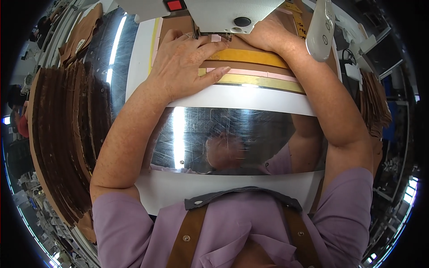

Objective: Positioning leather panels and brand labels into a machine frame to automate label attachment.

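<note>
My left hand lies with fingers spread on a brown panel under the white sewing machine head, its fingertips beside the presser foot. The panel carries an orange-yellow strip, with pink and pale yellow strips nearer me, partly beneath my thumb. A white board lies under these pieces. My right hand reaches to the far right part of the panel, behind the machine head, which hides its fingers.
A reflective metal plate spans the bed nearer me. Stacks of brown pieces stand at left and right, with loose brown pieces at back left. A pale oval machine part juts beside my right forearm. A person is at far left.
</note>
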A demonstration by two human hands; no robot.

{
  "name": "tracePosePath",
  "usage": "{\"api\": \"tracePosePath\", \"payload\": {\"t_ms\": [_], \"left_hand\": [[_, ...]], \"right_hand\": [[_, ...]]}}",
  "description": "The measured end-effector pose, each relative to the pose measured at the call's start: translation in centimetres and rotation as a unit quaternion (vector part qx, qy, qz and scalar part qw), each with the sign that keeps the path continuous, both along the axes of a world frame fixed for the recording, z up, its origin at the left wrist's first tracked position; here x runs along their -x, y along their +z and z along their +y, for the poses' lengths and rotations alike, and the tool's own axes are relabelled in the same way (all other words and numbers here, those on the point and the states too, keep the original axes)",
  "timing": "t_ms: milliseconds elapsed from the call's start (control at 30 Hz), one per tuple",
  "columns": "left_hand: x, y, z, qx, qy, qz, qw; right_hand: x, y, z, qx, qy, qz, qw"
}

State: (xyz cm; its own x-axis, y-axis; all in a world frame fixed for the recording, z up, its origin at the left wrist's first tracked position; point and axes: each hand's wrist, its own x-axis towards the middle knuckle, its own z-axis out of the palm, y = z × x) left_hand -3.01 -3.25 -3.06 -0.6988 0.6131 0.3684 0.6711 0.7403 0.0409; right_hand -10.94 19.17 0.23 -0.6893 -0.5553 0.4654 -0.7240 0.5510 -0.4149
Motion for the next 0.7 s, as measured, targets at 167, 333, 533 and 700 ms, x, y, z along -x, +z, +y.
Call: {"api": "tracePosePath", "payload": {"t_ms": [167,333,533,700], "left_hand": [[0.1,-0.1,0.0,0.021,-0.005,0.051,0.998],[0.2,-0.2,-0.1,0.000,-0.015,0.055,0.998],[-0.1,0.7,0.2,0.010,-0.008,0.039,0.999],[-0.4,1.1,0.4,0.011,-0.007,0.028,1.000]], "right_hand": [[0.0,2.2,0.7,-0.135,0.034,-0.071,0.988],[-0.1,1.7,0.3,-0.131,0.001,-0.052,0.990],[0.5,1.2,2.1,-0.148,0.056,-0.010,0.987],[1.0,2.6,2.8,-0.098,0.081,-0.177,0.976]]}}
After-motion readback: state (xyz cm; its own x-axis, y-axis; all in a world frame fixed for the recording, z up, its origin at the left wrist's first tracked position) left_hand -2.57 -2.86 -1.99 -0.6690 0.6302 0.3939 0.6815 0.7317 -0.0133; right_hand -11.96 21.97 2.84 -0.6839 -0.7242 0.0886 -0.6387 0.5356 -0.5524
